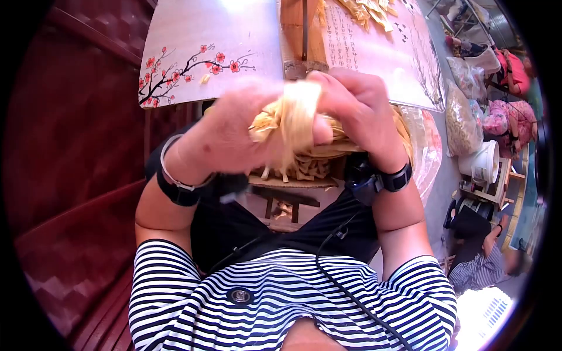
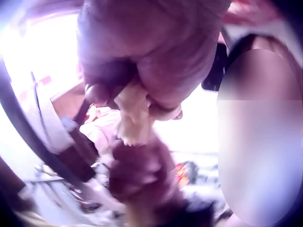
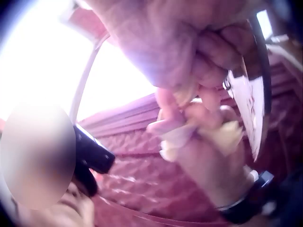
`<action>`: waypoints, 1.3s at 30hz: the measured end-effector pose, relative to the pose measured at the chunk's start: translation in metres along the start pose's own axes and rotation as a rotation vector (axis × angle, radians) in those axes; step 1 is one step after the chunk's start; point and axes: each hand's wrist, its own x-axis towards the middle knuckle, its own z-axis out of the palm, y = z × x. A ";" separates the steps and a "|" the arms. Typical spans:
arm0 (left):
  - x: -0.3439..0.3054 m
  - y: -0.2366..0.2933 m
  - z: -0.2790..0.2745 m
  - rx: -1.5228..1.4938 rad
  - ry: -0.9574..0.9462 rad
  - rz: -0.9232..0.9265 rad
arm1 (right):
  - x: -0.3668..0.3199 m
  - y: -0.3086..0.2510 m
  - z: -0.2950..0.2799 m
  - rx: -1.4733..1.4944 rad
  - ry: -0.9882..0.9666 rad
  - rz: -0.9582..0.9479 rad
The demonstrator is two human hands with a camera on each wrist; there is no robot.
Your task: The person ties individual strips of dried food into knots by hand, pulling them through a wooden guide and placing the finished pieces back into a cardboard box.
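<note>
A bundle of pale yellow flat strips (image 1: 301,111) is held up between both hands in front of the chest, blurred in the head view. My left hand (image 1: 234,131) grips the folded bundle, whose crumpled end sticks out by the palm. On the other side my right hand (image 1: 366,111) has its fingers curled and pinches the strip where it wraps the bundle. In the left wrist view a piece of strip (image 2: 134,113) comes out between the left fingers toward the right hand (image 2: 142,170). The right wrist view shows strip ends (image 3: 177,142) about the left hand (image 3: 206,163).
Below the hands, a cardboard box (image 1: 293,183) holds many cut strips (image 1: 310,168). Ahead lie a plum-blossom board (image 1: 216,35) and a second printed board (image 1: 404,64) with more strips (image 1: 372,11), a wooden piece (image 1: 304,35) between them. Bags, a white bucket (image 1: 480,162) and other people are right.
</note>
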 end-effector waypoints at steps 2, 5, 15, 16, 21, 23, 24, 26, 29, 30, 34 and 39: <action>-0.002 -0.020 -0.009 0.548 -0.026 0.101 | 0.000 0.003 -0.003 0.522 -0.287 0.397; 0.000 -0.027 -0.003 0.543 0.125 0.289 | -0.001 0.013 0.008 0.894 -0.380 0.576; -0.002 -0.019 0.001 0.438 0.275 0.043 | -0.012 -0.009 0.030 0.404 0.269 0.070; -0.002 -0.018 0.000 0.424 0.225 0.005 | -0.013 -0.005 0.030 0.317 0.217 0.024; -0.008 -0.012 -0.003 0.558 0.098 -0.089 | -0.010 0.001 0.022 -0.189 0.014 -0.220; -0.009 -0.012 0.003 0.594 0.112 -0.053 | -0.009 0.000 0.021 -0.325 -0.012 -0.164; -0.008 -0.013 0.005 0.611 0.120 -0.035 | -0.010 0.001 0.021 -0.346 -0.020 -0.095; -0.005 -0.015 0.004 0.473 0.165 0.076 | -0.010 0.002 0.015 -0.198 -0.083 0.077; 0.000 -0.015 -0.009 0.232 0.196 0.173 | -0.008 -0.011 0.009 0.256 -0.208 0.334; -0.001 -0.012 -0.015 0.088 0.237 0.142 | -0.008 -0.010 0.006 0.311 -0.297 0.329; -0.007 -0.010 -0.022 -0.430 0.419 0.100 | -0.012 -0.001 0.005 0.539 -0.452 0.355; -0.008 -0.016 -0.024 -0.234 0.406 -0.136 | -0.007 -0.006 0.002 0.495 -0.266 0.389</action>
